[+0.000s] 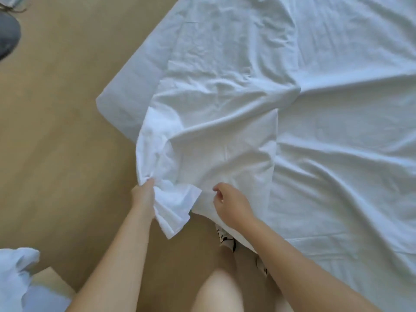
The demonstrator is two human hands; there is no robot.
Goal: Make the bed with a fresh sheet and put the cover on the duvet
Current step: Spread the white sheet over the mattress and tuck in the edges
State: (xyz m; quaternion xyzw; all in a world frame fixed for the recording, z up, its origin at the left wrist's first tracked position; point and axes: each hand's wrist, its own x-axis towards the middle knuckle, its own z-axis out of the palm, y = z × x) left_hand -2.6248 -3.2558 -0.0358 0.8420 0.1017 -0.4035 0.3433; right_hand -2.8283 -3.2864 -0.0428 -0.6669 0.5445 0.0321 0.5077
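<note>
Sheet-laying is the step in hand, I'd judge. The white sheet lies rumpled over the mattress, from centre out to three o'clock, its near corner bunched at seven o'clock. The left hand clutches that bunch. The right hand, at six o'clock, hovers loosely curled, holding nothing. Next call: draw the corner taut and tuck it.

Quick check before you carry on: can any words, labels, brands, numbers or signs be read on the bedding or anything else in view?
No readable text anywhere in this view.
On the crumpled white fabric sheet, whose corner the left hand grips: no tag, label or print shows.
On the white sock with black marks below the sheet's edge: too blurred to tell lettering from pattern.
</note>
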